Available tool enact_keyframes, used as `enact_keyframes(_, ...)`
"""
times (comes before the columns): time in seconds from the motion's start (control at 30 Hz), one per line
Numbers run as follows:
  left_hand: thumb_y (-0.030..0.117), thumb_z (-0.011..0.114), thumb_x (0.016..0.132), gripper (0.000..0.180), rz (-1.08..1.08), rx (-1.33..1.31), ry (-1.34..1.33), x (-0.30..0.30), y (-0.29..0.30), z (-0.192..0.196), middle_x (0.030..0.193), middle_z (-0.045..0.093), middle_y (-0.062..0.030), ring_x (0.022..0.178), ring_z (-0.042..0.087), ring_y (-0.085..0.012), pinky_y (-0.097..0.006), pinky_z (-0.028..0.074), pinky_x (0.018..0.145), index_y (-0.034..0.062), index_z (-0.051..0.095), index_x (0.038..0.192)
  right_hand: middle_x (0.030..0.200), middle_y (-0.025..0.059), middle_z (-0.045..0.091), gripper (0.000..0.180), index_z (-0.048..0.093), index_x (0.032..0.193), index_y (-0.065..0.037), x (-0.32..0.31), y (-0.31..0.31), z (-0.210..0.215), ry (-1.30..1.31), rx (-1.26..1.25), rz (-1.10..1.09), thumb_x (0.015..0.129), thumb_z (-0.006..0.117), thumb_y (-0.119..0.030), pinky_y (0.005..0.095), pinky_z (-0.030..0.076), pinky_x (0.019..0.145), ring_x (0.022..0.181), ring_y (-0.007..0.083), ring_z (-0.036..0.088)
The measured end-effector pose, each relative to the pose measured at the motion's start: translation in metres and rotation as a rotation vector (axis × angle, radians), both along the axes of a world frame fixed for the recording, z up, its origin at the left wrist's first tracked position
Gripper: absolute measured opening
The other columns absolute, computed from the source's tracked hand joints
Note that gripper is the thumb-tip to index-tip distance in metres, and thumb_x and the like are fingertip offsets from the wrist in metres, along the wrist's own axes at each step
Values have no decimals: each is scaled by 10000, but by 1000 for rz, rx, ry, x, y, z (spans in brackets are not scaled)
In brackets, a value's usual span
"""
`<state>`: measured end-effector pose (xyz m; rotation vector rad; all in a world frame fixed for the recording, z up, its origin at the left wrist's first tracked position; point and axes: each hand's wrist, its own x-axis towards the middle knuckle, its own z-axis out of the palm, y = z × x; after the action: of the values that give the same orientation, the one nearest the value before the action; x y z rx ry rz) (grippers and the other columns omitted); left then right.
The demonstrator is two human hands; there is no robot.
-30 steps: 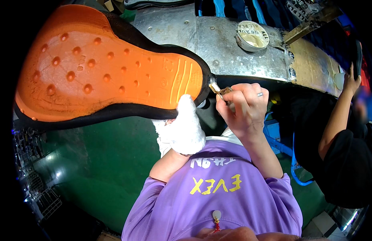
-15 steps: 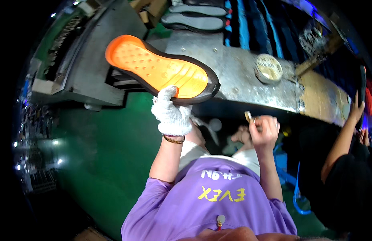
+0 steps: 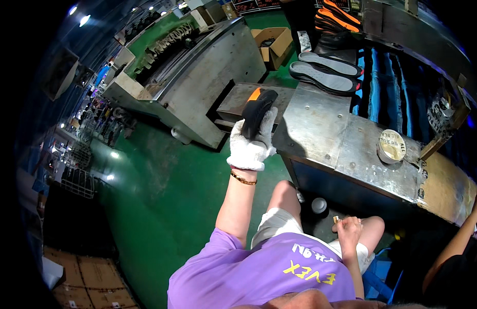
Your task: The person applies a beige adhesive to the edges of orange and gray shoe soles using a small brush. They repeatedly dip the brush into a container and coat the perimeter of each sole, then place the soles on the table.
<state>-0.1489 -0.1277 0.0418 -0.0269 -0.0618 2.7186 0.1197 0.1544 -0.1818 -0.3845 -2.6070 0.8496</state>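
The black-and-orange sole point(image 3: 258, 110) has swung away from you and tipped edge-on, held up just left of the metal bench point(image 3: 318, 118). Your gloved left hand point(image 3: 251, 147) wraps its fingers around it; your lowered right hand point(image 3: 348, 229) has fingers curled on a small pale-tipped tool point(image 3: 336, 219).

Ceiling lamps point(image 3: 84, 20) are glaring upper left; green floor point(image 3: 156, 206) is reflecting hot spots. Metal bench point(image 3: 372, 167) is shining, while shadow is darkening its left corner. Fisheye is bending edges, corners are going black.
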Motion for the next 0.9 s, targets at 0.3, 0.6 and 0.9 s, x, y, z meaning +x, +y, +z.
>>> enact_keyframes(0.3, -31, 645, 815, 274, 398, -718, 67, 76, 75, 16, 1043, 702, -99, 939, 690, -247, -375, 573, 878, 15, 642, 1085, 833, 104, 634, 138, 628, 765, -52, -10, 16, 75, 261, -114, -90, 794, 757, -91, 436, 488, 755, 825, 317, 603)
enact_keyframes(0.6, -105, 670, 841, 452, 618, -1400, 444, 146, 102, 10, 1157, 672, -130, 1012, 655, -200, -344, 524, 924, -13, 567, 1271, 902, 70, 682, 208, 665, 767, -75, -25, 25, 221, 566, 109, 164, 669, 848, -56, 348, 449, 676, 759, 244, 607)
enact_keyframes(0.9, -94, 679, 854, 447, 316, -1481, 245, 161, 105, 4, 1168, 676, -101, 1019, 653, -175, -320, 521, 902, 11, 579, 1276, 910, 62, 659, 186, 662, 780, -87, -46, 17, 228, 452, 235, 252, 689, 824, -98, 367, 408, 740, 814, 237, 597)
